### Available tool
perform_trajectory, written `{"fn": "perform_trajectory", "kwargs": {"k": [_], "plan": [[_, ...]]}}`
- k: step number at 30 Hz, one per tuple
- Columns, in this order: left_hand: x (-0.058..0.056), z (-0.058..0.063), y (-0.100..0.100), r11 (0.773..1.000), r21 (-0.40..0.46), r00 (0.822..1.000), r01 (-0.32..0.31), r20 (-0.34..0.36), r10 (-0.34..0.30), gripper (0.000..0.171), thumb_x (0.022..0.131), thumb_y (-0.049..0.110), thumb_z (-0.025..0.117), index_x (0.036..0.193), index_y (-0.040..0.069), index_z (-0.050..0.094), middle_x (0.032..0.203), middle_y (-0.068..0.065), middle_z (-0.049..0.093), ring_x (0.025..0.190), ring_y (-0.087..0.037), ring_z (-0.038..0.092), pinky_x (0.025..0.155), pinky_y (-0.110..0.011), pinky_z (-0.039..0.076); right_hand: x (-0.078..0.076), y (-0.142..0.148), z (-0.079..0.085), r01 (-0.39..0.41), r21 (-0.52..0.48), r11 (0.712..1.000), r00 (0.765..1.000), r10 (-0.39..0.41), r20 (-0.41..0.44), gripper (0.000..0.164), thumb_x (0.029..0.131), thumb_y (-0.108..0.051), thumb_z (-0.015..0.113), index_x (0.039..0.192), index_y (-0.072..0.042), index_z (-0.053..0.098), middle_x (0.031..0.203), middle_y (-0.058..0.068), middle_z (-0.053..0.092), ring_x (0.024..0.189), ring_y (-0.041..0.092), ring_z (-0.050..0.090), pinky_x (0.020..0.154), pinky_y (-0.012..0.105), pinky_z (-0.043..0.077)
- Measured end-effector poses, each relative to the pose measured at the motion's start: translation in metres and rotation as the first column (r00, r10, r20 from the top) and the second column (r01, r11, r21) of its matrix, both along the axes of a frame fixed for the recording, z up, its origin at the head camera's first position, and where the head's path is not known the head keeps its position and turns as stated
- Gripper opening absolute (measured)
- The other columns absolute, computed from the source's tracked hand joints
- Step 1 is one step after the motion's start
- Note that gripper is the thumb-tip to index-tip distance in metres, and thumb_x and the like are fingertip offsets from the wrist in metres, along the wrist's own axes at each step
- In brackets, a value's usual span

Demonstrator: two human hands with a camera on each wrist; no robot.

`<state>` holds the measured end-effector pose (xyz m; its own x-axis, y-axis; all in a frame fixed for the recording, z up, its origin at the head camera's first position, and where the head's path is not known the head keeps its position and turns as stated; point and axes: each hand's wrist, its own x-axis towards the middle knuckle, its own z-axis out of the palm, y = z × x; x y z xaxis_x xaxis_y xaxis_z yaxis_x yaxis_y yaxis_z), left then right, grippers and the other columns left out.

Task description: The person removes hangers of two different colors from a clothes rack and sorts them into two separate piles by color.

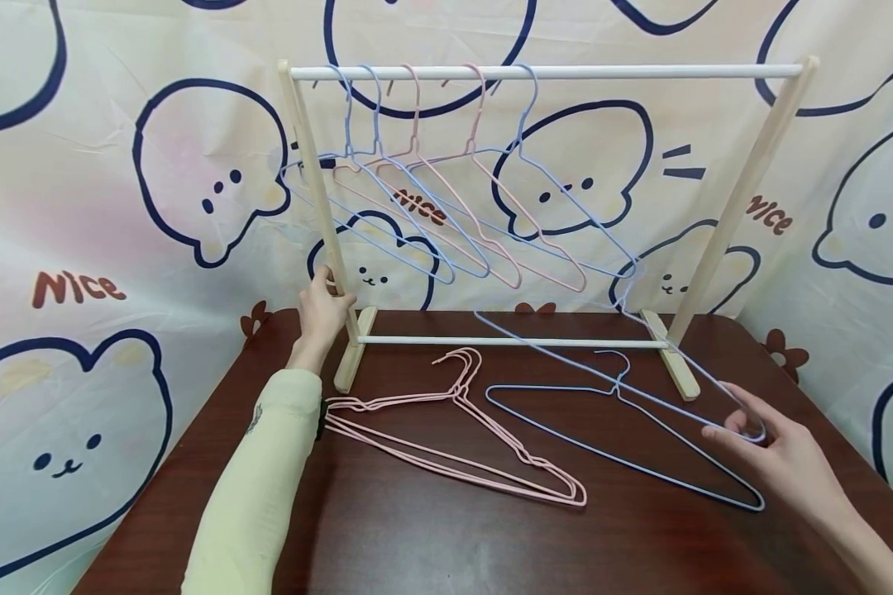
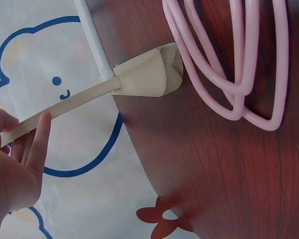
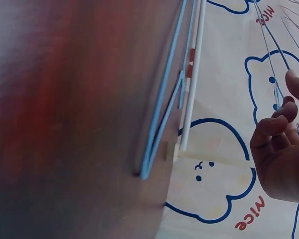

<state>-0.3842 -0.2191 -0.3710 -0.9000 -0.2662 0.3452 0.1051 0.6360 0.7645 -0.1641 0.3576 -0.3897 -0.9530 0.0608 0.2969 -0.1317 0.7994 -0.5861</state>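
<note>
My left hand [image 1: 323, 318] grips the lower part of the left wooden post [image 1: 322, 207] of a clothes rack. In the left wrist view, its fingers and thumb wrap the post above the wooden foot [image 2: 144, 74]. My right hand [image 1: 785, 454] holds a blue clothes hanger [image 1: 666, 402] by one bottom corner, at the front right of the rack. That hanger slants up and away in the air, its hook end toward the rack. Beneath it, another blue hanger [image 1: 551, 387] lies on the table. Several pink hangers [image 1: 524, 456] are stacked flat left of it.
Blue and pink hangers hang from the rack's white top rail [image 1: 640, 72], mostly over its left half. A white lower bar [image 1: 446, 340] joins the feet near the back edge of the brown table [image 1: 417, 545]. A patterned cloth [image 1: 193, 314] hangs behind.
</note>
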Motion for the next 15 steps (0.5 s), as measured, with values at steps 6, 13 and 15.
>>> {"fn": "perform_trajectory", "kwargs": {"k": [6, 13, 15], "plan": [[0.0, 0.002, 0.001, 1.0, 0.002, 1.0, 0.001, -0.001, -0.001, 0.027, 0.092, 0.01, 0.063, 0.114, 0.005, 0.049, 0.116, -0.025, 0.068, 0.101, -0.04, 0.068, 0.08, -0.053, 0.059, 0.009, 0.009, -0.011, -0.019, 0.024, 1.0, 0.998, 0.017, 0.062, 0.059, 0.09, -0.035, 0.073, 0.14, -0.013, 0.051, 0.08, -0.008, 0.055, 0.065, 0.008, 0.045, 0.051, 0.027, 0.031], [0.0, 0.002, 0.0, 1.0, 0.005, 1.0, 0.001, -0.007, -0.001, 0.027, 0.092, 0.01, 0.063, 0.114, 0.004, 0.05, 0.116, -0.026, 0.068, 0.102, -0.041, 0.068, 0.081, -0.053, 0.059, 0.015, 0.016, -0.018, -0.013, 0.044, 0.999, 0.986, 0.005, 0.169, 0.064, 0.09, -0.04, 0.072, 0.141, -0.01, 0.049, 0.079, -0.006, 0.055, 0.065, 0.009, 0.044, 0.052, 0.026, 0.03], [0.0, 0.002, 0.0, 1.0, 0.005, 1.0, 0.002, -0.002, -0.002, 0.028, 0.092, 0.01, 0.063, 0.115, 0.004, 0.049, 0.116, -0.025, 0.067, 0.102, -0.041, 0.068, 0.08, -0.053, 0.059, 0.016, 0.017, -0.02, -0.011, 0.049, 0.999, 0.976, 0.0, 0.219, 0.067, 0.09, -0.043, 0.07, 0.143, -0.009, 0.047, 0.08, -0.004, 0.055, 0.064, 0.009, 0.043, 0.051, 0.026, 0.031]]}}
